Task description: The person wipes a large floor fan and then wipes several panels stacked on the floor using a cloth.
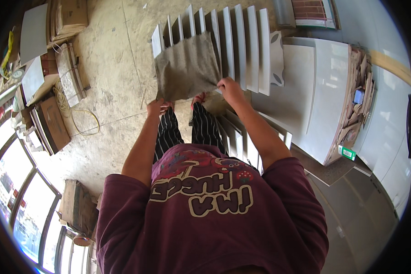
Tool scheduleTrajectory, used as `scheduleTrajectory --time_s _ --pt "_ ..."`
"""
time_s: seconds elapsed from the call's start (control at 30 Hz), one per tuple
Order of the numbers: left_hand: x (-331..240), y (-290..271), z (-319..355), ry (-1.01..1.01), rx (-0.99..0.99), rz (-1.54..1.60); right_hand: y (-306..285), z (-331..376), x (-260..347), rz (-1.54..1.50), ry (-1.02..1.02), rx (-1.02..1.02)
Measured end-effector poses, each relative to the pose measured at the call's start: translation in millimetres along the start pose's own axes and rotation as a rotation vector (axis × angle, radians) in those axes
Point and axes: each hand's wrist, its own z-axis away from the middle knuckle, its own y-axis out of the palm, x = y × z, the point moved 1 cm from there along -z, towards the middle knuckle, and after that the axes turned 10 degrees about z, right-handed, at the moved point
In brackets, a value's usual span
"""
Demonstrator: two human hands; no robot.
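The floor (pixel 116 64) is tan w/ thin lines, & windows (pixel 29 189) glow on the L. A gray-brown cloth (pixel 187 68) is held up by a row of white boards (pixel 253 50). It hides some boards' near edges; can't tell if it touches them. The L hand (pixel 155 108) pinches the cloth's lower L corner. The R hand (pixel 231 90) pinches its R edge, nr the bottom. Wide floor lies btwn cloth & boxes (pixel 71 18). R side's tight, b/c a panel stack (pixel 331 82) sits close.
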Motion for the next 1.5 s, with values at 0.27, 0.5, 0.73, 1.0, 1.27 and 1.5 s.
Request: scheduleTrajectory --time_s 0.27,0.5,0.73,1.0,1.27,1.5 --pt "42 -47 55 -0.096 0.043 -0.061 -6 85 -7 -0.095 -0.036 0.35" --pt "4 -77 101 -0.05 0.114 0.107 -55 101 27 -0.371 0.014 0.407" --pt "-54 -35 54 0.095 0.093 0.136 -52 19 21 -0.389 0.066 0.209" --pt "-163 11 -21 0.233 0.064 0.251 -81 -89 40 -0.473 0.095 -0.051" --pt "-274 39 -20 0.48 0.178 0.367 -135 -156 66 -0.535 -0.047 -0.324" --pt "-255 37 -37 0.384 0.117 0.344 -125 -160 71 -0.369 -0.043 -0.379"
